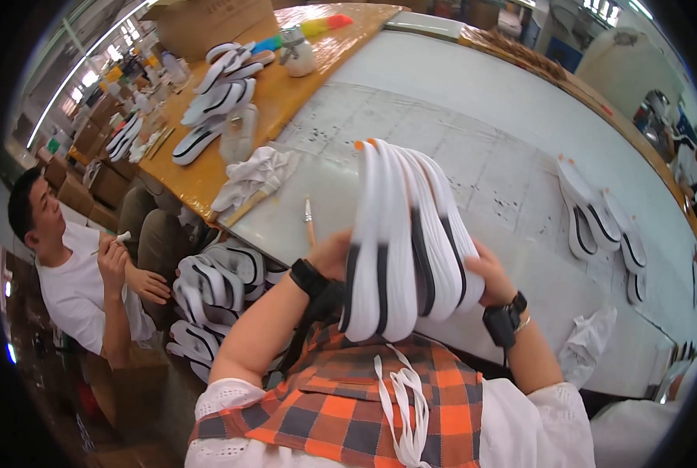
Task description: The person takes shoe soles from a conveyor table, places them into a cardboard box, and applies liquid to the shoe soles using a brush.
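White, black-striped soles (399,242) are bundled above the near edge of the table (535,281), grasped at the sides between our left hand (334,253) and right hand (489,274), so we should press evenly inward lest the middle ones slip.

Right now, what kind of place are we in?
Probably a shoe workshop: there's a bunch of white shoe soles up close, more soles piled on the yellow table, and a big cardboard box.
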`<move>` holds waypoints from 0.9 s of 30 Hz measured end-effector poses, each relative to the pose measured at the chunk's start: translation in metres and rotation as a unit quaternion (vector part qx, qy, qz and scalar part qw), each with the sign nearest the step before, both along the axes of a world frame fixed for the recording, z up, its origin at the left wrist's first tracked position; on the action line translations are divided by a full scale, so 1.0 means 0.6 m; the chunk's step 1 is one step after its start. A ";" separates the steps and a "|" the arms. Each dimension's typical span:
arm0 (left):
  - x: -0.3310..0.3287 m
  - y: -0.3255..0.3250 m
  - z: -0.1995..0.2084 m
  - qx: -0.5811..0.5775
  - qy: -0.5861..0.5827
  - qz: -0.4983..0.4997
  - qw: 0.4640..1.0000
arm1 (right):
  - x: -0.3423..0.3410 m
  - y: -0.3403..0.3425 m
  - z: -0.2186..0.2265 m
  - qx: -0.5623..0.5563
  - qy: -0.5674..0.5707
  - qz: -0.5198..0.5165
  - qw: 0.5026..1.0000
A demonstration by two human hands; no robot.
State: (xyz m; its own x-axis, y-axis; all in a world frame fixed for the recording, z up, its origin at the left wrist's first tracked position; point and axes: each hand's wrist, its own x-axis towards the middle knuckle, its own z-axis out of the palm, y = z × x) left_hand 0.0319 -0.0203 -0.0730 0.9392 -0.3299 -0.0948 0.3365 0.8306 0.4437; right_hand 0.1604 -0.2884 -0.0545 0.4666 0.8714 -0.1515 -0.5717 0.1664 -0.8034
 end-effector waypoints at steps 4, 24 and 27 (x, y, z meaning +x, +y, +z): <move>0.003 -0.005 0.007 -0.036 -0.019 0.012 0.999 | 0.019 0.011 0.049 0.001 0.048 0.036 0.998; -0.077 -0.053 -0.041 -0.129 -0.049 0.060 0.989 | -0.032 0.003 0.062 -0.015 -0.138 -0.025 0.990; -0.074 -0.058 -0.050 -0.134 -0.061 0.062 0.987 | -0.028 -0.016 0.046 -0.044 -0.226 -0.116 0.966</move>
